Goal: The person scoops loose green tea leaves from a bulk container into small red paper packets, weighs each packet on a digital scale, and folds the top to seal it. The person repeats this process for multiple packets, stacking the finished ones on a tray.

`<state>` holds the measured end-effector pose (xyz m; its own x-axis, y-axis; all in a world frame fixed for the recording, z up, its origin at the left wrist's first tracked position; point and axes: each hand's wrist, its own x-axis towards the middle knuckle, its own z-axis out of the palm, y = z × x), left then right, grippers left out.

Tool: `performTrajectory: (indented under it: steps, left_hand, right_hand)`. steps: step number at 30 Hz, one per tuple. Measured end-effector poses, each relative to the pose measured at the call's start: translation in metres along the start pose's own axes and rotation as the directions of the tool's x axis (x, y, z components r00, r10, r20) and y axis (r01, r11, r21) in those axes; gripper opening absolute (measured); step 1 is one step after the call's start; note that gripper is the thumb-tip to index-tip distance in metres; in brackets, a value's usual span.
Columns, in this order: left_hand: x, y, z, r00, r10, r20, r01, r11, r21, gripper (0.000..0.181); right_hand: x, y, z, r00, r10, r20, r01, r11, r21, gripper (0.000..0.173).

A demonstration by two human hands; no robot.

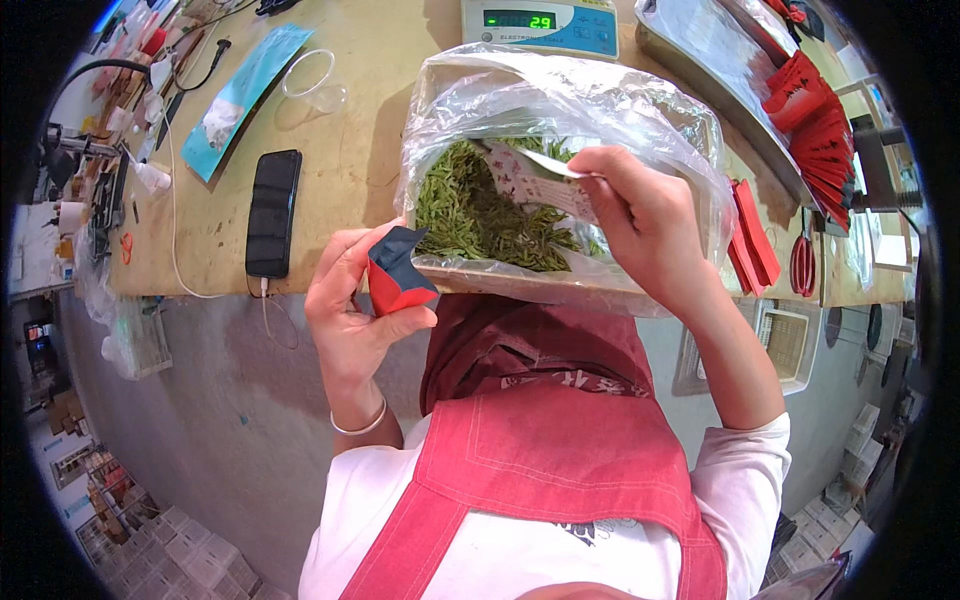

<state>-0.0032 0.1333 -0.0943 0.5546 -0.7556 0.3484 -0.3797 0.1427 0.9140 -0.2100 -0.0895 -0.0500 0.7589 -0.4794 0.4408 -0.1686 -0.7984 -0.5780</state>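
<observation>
My left hand (356,300) holds a small red foil pouch (397,289) with its dark-lined mouth spread wide, just off the table's front edge. My right hand (641,217) pinches a folded printed paper piece (536,180) by its near end. That paper reaches down over loose dried green tea leaves (457,210). The leaves lie in a box lined with clear plastic film (540,86), which also drapes over the far side. I cannot tell whether leaves rest on the paper.
An electronic scale (540,28) stands behind the box. Left lie a smartphone (273,214) on a cable, a teal pouch (244,105) and a clear plastic cup (315,82). Right are flat red pouches (752,236), red-handled scissors (802,262), a metal tray (720,82) and fanned red pouches (814,135).
</observation>
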Motion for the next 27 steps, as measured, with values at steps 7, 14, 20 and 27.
performTrajectory:
  steps: [7, 14, 20, 27]
  left_hand:
    - [0.000, 0.000, -0.002, 1.000, 0.017, 0.013, -0.018, 0.998, 0.053, 0.089]
    - [-0.003, -0.004, 0.000, 1.000, 0.020, -0.006, -0.020, 1.000, -0.014, 0.089]
    - [-0.003, -0.004, -0.001, 1.000, 0.006, 0.011, -0.005, 1.000, -0.025, 0.089]
    - [-0.004, -0.005, 0.000, 0.999, 0.027, 0.021, -0.026, 0.999, -0.033, 0.089]
  right_hand:
    - [-0.009, 0.001, -0.012, 0.962, 0.239, 0.132, -0.260, 0.950, 0.172, 0.011]
    - [-0.017, -0.005, -0.014, 0.953, 0.242, 0.184, -0.259, 0.963, 0.074, 0.013]
    - [-0.006, -0.005, 0.000, 0.757, 0.497, 0.424, -0.625, 0.740, 0.249, 0.012]
    - [0.000, 0.006, -0.011, 0.553, 0.608, 0.569, -0.832, 0.438, 0.340, 0.020]
